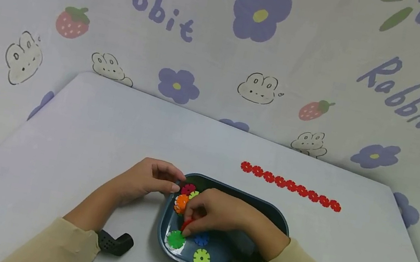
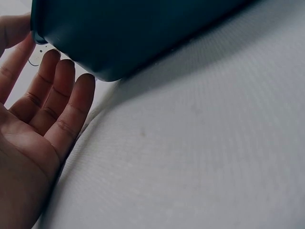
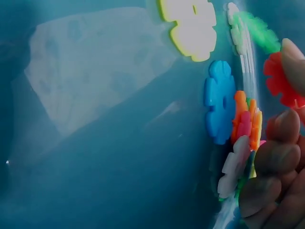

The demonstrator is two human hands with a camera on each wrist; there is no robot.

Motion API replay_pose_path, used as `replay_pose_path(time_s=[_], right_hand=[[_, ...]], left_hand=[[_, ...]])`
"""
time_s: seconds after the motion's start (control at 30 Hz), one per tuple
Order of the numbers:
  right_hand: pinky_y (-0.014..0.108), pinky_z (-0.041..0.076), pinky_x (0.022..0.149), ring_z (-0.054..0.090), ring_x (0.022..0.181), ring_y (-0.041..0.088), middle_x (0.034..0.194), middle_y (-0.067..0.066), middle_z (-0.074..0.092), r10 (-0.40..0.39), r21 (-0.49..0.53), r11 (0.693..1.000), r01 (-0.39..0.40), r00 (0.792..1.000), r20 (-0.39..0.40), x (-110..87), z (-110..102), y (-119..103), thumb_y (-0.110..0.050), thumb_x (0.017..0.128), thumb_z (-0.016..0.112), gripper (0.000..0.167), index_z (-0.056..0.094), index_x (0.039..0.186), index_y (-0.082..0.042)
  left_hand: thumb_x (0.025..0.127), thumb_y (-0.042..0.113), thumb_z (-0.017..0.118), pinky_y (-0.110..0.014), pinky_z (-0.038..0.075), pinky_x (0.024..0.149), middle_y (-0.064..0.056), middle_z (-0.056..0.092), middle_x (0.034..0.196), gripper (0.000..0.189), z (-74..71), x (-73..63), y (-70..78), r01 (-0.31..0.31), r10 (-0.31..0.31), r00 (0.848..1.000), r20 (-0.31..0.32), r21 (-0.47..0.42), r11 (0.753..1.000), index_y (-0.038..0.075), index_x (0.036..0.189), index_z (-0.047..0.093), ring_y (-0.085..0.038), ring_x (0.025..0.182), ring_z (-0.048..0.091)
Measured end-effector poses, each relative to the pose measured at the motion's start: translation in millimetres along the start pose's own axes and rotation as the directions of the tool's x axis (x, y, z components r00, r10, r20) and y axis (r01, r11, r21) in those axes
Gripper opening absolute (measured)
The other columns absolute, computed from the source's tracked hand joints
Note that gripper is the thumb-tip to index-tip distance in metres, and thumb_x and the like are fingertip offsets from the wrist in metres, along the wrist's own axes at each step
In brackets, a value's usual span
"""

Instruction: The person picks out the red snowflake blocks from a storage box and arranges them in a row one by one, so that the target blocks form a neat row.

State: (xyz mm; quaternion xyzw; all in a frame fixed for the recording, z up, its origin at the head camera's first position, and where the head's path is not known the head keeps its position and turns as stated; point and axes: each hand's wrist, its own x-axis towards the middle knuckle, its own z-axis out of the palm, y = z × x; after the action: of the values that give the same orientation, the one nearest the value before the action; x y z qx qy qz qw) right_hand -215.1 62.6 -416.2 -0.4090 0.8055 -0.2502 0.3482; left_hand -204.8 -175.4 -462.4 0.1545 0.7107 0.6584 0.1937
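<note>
My right hand (image 1: 216, 214) reaches into a dark blue tray (image 1: 277, 213). Between its thumb and fingers it pinches a red notched plastic disc (image 3: 279, 81), mostly covered by the fingers in the head view. Around it in the tray lie a green disc (image 1: 176, 239), a blue disc (image 3: 220, 102), a yellow-green disc (image 1: 202, 258) and an orange disc (image 1: 181, 203). A dark red disc (image 1: 189, 188) sits near the far left corner. My left hand (image 1: 146, 180) holds the tray's left rim with thumb and forefinger, other fingers loosely bent outside it.
Behind the tray, several red discs form a straight row (image 1: 290, 186) on the white table (image 1: 119, 119). A black strap-like piece (image 1: 116, 243) shows beside the left sleeve. A cloth printed with rabbits and flowers (image 1: 214, 57) hangs behind the table.
</note>
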Motion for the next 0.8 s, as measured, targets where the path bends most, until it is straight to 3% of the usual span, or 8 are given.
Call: replay_pose_path(time_s=[0.43,0.6,0.8], right_hand=[[0.026,0.055,0.07,0.056,0.073,0.005,0.084,-0.012,0.067,-0.118,0.102,0.987,0.122,0.992,-0.049,-2.6,-3.5,-0.5,-0.027,0.085,0.078,0.008,0.073,0.091,-0.025],[0.027,0.056,0.08,0.062,0.083,0.005,0.092,-0.012,0.071,-0.147,0.132,0.979,0.155,0.987,-0.063,-6.1,-6.2,-2.4,-0.025,0.087,0.076,0.009,0.077,0.095,-0.021],[0.032,0.058,0.078,0.067,0.089,0.011,0.096,-0.004,0.075,-0.185,0.206,0.955,0.212,0.972,-0.142,-21.9,-14.7,-12.1,-0.018,0.088,0.074,0.014,0.078,0.1,-0.012]], left_hand=[[0.086,0.02,0.075,-0.034,0.053,0.085,-0.008,0.069,0.111,0.029,-0.5,-0.5,-4.9,0.006,-0.006,1.0,-0.023,0.02,1.0,0.01,0.113,0.071,-0.023,0.1,0.062],[0.087,0.02,0.075,-0.033,0.054,0.086,-0.008,0.069,0.112,0.029,-0.1,-0.2,-3.8,-0.002,0.002,1.0,-0.021,0.023,1.0,0.01,0.113,0.071,-0.024,0.1,0.062],[0.087,0.02,0.075,-0.031,0.054,0.084,-0.01,0.069,0.112,0.029,1.5,1.3,-2.9,-0.005,0.005,1.0,-0.01,0.01,1.0,0.008,0.113,0.071,-0.024,0.098,0.062]])
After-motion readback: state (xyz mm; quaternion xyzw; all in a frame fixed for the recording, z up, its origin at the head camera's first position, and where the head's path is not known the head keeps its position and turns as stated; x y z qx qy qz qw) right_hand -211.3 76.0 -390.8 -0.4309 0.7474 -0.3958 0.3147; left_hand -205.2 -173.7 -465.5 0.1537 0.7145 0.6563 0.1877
